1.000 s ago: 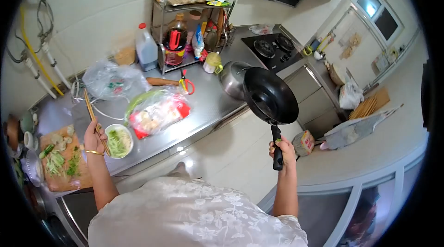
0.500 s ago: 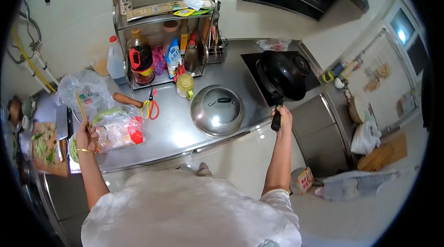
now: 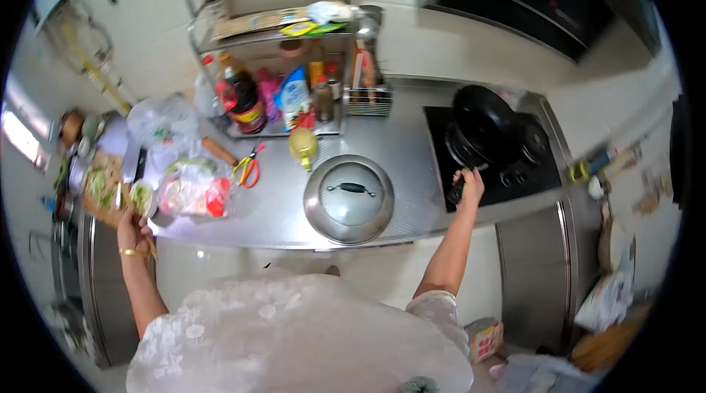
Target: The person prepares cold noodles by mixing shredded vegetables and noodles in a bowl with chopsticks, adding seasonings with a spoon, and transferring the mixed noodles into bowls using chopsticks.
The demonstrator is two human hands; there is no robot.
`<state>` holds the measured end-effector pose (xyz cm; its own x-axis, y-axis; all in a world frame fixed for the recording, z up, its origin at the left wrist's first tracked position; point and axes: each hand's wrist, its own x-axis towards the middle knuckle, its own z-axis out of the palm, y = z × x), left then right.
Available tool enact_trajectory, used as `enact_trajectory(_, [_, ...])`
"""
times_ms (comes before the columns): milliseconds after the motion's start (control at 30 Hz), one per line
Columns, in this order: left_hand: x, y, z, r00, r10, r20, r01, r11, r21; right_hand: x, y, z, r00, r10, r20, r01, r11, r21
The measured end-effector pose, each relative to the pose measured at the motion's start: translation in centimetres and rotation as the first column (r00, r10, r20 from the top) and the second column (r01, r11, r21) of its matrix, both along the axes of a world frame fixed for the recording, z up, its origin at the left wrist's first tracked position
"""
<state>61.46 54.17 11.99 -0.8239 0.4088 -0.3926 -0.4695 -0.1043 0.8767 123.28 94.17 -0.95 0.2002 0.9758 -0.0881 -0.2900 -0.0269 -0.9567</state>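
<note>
My right hand [image 3: 471, 188] is wrapped round the black handle of a wok [image 3: 478, 119]. The wok is tilted over the left part of the black gas hob [image 3: 437, 136], and its dark inside shows. At the left end of the counter, my left hand [image 3: 132, 236] is closed on chopsticks [image 3: 153, 247], mostly hidden by the fingers. Just beyond that hand are a bowl of chopped greens [image 3: 142, 198] and a cutting board [image 3: 105, 213] with cut greens. A glass wok lid [image 3: 346, 205] with a black handle lies on the counter between my hands.
Behind the counter, a metal rack [image 3: 276, 38] holds a large dark sauce bottle [image 3: 246, 102] and other bottles. Red-and-yellow scissors [image 3: 250, 169], a yellow-green jar [image 3: 302, 144] and a plastic-wrapped package [image 3: 193, 191] lie nearer. A range hood [image 3: 529, 0] hangs above the hob.
The view has shifted, with the hob showing more fully. My left hand has come down towards the counter's front edge, its chopsticks now pointing downwards. My right hand still grips the wok, which remains tilted.
</note>
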Motion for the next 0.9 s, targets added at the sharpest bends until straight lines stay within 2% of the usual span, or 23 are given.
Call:
enact_trajectory(33, [2.6, 0.8, 2.2, 0.999, 0.047, 0.004, -0.046, 0.998, -0.043, -1.1, -0.1, 0.1, 0.994, -0.092, -0.062, 0.092, 0.996, -0.004])
enact_trajectory(100, [3.5, 0.6, 2.7, 0.995, 0.102, -0.021, -0.103, 0.995, -0.015, -3.9, -0.6, 2.4, 0.973, -0.226, 0.043, 0.227, 0.974, -0.016])
enact_trajectory(133, [2.4, -0.4, 1.1, 0.984, 0.175, -0.016, -0.175, 0.985, 0.01, -1.8, 1.6, -0.8, 0.986, -0.092, 0.138, 0.11, 0.985, -0.133])
enact_trajectory(167, [4.1, -0.5, 3.0, 0.99, 0.144, -0.003, -0.143, 0.989, 0.02, -2.3, 1.7, -1.5, 0.988, -0.153, 0.034, 0.155, 0.984, -0.085])
enact_trajectory(233, [3.2, -2.3, 1.4, 0.985, 0.169, 0.024, -0.17, 0.984, 0.049, -4.5, 0.0, 1.3, 0.992, -0.126, -0.016, 0.122, 0.98, -0.158])
enact_trajectory(267, [3.1, -3.2, 1.0, 0.989, 0.138, 0.057, -0.144, 0.984, 0.109, -5.6, -1.2, 2.4, 0.981, -0.194, -0.017, 0.184, 0.951, -0.25])
enact_trajectory(300, [3.0, -4.3, 0.7, 0.984, 0.152, 0.097, -0.163, 0.98, 0.115, -6.9, -1.8, 2.9, 0.923, -0.377, 0.082, 0.385, 0.913, -0.132])
enact_trajectory(333, [2.5, -5.3, 0.2, 0.979, 0.145, 0.141, -0.163, 0.978, 0.127, -3.8, 0.4, -1.2, 0.704, -0.555, 0.443, 0.59, 0.804, 0.071])
enact_trajectory(400, [1.2, -7.7, -0.4, 0.947, 0.207, 0.245, -0.25, 0.955, 0.16, -4.9, -1.6, -0.2, 0.249, -0.676, 0.693, 0.771, 0.572, 0.28])
enact_trajectory(433, [0.4, -9.1, -0.8, 0.928, 0.223, 0.299, -0.282, 0.944, 0.171, -7.9, -4.3, 2.0, 0.064, -0.743, 0.666, 0.582, 0.57, 0.58])
enact_trajectory(467, [-0.9, -10.5, -1.9, 0.911, 0.202, 0.361, -0.3, 0.923, 0.24, -12.1, -7.0, 4.5, -0.099, -0.817, 0.567, 0.312, 0.516, 0.798])
enact_trajectory(500, [-2.8, -12.2, -3.9, 0.891, 0.168, 0.421, -0.316, 0.897, 0.31, -16.8, -8.9, 6.5, 0.173, -0.886, 0.43, 0.086, 0.449, 0.889])
enact_trajectory(533, [-4.4, -13.7, -5.2, 0.872, 0.129, 0.472, -0.331, 0.867, 0.373, -20.8, -10.0, 5.9, 0.376, -0.642, 0.668, 0.119, 0.749, 0.652])
enact_trajectory(567, [-5.9, -14.9, -6.4, 0.879, 0.106, 0.466, -0.31, 0.869, 0.386, -27.2, -13.3, 6.9, 0.468, -0.622, 0.628, -0.098, 0.669, 0.737])
enact_trajectory(600, [-7.4, -15.8, -7.5, 0.886, 0.079, 0.457, -0.286, 0.869, 0.403, -32.1, -15.6, 6.3, 0.615, -0.36, 0.701, -0.265, 0.743, 0.614])
enact_trajectory(633, [-8.8, -16.7, -8.1, 0.893, 0.053, 0.447, -0.261, 0.87, 0.419, -37.6, -18.6, 5.9, 0.73, -0.093, 0.677, -0.462, 0.662, 0.59])
enact_trajectory(667, [-10.0, -17.6, -8.5, 0.889, 0.009, 0.458, -0.226, 0.878, 0.423, -42.7, -22.9, 6.5, 0.639, 0.155, 0.754, -0.658, 0.617, 0.431])
enact_trajectory(700, [-11.2, -18.0, -8.9, 0.884, -0.04, 0.467, -0.188, 0.882, 0.431, -47.1, -27.0, 7.0, 0.475, 0.4, 0.784, -0.829, 0.503, 0.245])
enact_trajectory(733, [-12.1, -18.3, -9.2, 0.875, -0.087, 0.477, -0.153, 0.884, 0.442, -51.1, -30.7, 5.6, 0.39, 0.55, 0.738, -0.898, 0.406, 0.171])
enact_trajectory(767, [-12.8, -18.4, -9.9, 0.879, -0.11, 0.463, -0.131, 0.879, 0.458, -54.8, -33.8, 4.6, 0.239, 0.583, 0.777, -0.97, 0.186, 0.159])
enact_trajectory(800, [-13.7, -18.6, -10.6, 0.884, -0.131, 0.449, -0.11, 0.874, 0.473, -58.1, -37.2, 5.0, 0.14, 0.481, 0.865, -0.985, -0.022, 0.171])
enact_trajectory(867, [-15.0, -18.7, -11.6, 0.884, -0.225, 0.409, -0.019, 0.858, 0.513, -63.4, -42.0, 5.6, 0.053, 0.407, 0.912, -0.962, -0.224, 0.156])
enact_trajectory(900, [-15.6, -18.6, -12.4, 0.87, -0.303, 0.388, 0.053, 0.841, 0.538, -65.6, -43.7, 5.2, 0.04, 0.425, 0.904, -0.955, -0.25, 0.159])
